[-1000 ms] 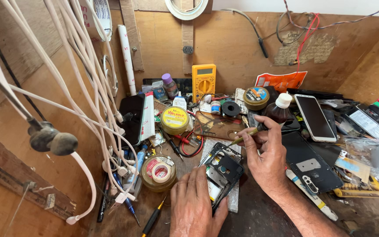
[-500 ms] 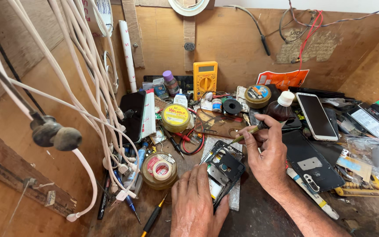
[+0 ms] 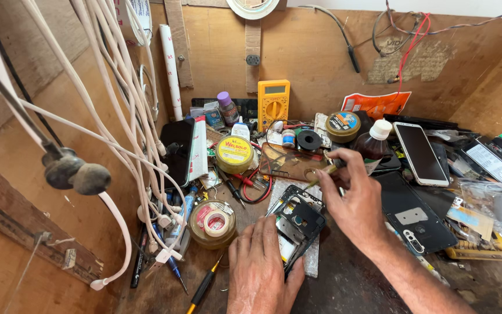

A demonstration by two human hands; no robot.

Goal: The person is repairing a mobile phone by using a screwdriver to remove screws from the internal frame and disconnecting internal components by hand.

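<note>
Opened phone [image 3: 298, 224], back off, black frame w/ innards showing, lies on the bench [image 3: 355, 279] near the front edge, centre of view. All places below are given rel. to it.

Left hand [image 3: 260, 270] lies flat just below-left of the phone, palm down, fingers spread a bit and resting on its lower-left edge; grips nothing, just pins it. Right hand [image 3: 352, 203] is just right of the phone, closed around a thin brush [image 3: 321, 172], whose tip points up-left, above the phone's top-right corner. Can't tell if the tip touches the brown tray [image 3: 289, 160] lying just above the phone.

Around it:
- Left: amber tape pot [image 3: 212, 224], near; a yellow-handled screwdriver [image 3: 203, 288] below-left at the bench edge.
- Up-left: round yellow tin [image 3: 234, 154]; red and black probe leads [image 3: 251, 185] between tin and phone.
- Above, at the back wall: yellow multimeter [image 3: 273, 104].
- Up-right: brown bottle [image 3: 373, 145] w/ white cap, just behind the right hand.
- Right, well apart: white phone [image 3: 419, 154], screen up; black back cover [image 3: 416, 218] by the right wrist.
- Far left: white cables [image 3: 117, 116] hanging down the side wall.
</note>
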